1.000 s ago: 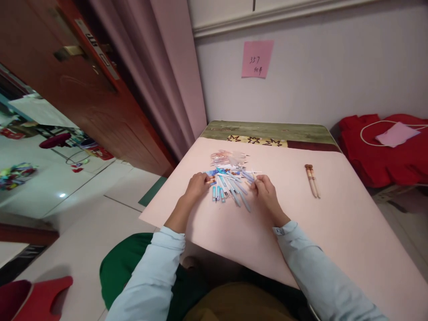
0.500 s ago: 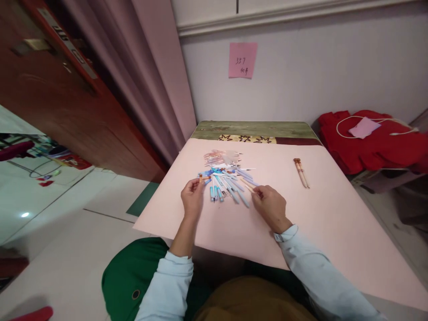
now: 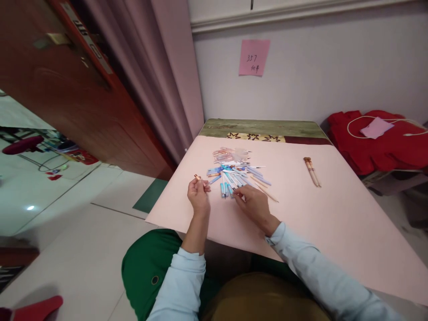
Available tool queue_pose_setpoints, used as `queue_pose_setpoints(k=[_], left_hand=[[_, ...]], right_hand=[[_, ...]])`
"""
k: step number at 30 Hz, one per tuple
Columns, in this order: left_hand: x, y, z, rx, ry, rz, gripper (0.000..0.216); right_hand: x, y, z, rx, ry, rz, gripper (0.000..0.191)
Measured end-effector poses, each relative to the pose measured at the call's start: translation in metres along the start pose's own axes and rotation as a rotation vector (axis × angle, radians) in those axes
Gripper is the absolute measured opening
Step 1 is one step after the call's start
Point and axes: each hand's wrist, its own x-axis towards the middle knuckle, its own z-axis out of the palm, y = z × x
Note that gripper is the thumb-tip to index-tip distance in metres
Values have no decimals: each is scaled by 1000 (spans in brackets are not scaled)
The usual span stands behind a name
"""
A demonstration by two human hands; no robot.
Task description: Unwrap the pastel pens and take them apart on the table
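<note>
My left hand (image 3: 199, 196) is closed just left of a loose pile of pens, above the pink paper (image 3: 220, 218). Between its thumb and fingers sits a small brown pen cap (image 3: 197, 177), partly hidden. My right hand (image 3: 253, 204) reaches over the near side of the pile, fingertips pinched at the end of a white pen (image 3: 237, 180); its lower end is covered by the fingers. Blue-capped pens (image 3: 223, 190) lie between the hands. Beige pens (image 3: 265, 189) rest beyond my right hand. Pink pens (image 3: 224, 154) are gathered at the back of the pile.
Two beige pens with brown tops (image 3: 312, 172) lie apart at the right of the table. A pink note (image 3: 254, 58) is stuck to the wall. Red cloth (image 3: 377, 142) with a white cable stands right of the table; a wooden door (image 3: 110, 120) is at the left.
My right hand has let go of a beige pen, which now lies on the paper, and has moved left to the white and blue pens. My left hand still holds the brown cap.
</note>
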Motion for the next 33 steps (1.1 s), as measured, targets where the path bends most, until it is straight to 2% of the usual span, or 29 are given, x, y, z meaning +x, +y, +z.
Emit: queue_pose_setpoints(k=[7,12,15,17,21,23,25,28,33], left_hand=[[-2,8,-2,-26,5,-7,34],[-3,13,-4,-58,-31,-17,31],[-4,16,-4,-60,-72,-16,30],[-5,17,-4,-59,-92,-30,31],[-12,18,2,-68,-130,-99,34],[-20,15,10,-82,-169,-152,31],[-32,13,21,-109,-218,-228,29],[-51,11,34,-176,-291,-380,29],[-61,13,33,-226,-391,-523,27]], right_hand=[[50,-34,39,-314,-262,-13,25],[59,-43,51,-372,-322,-77,29],[48,-35,41,-335,-236,-91,27],[35,-21,30,-197,-36,-53,22],[11,17,4,144,285,232,17],[5,30,-6,295,387,311,19],[4,34,-12,409,427,328,20],[4,23,-12,505,410,286,19],[-6,1,0,578,324,153,14]])
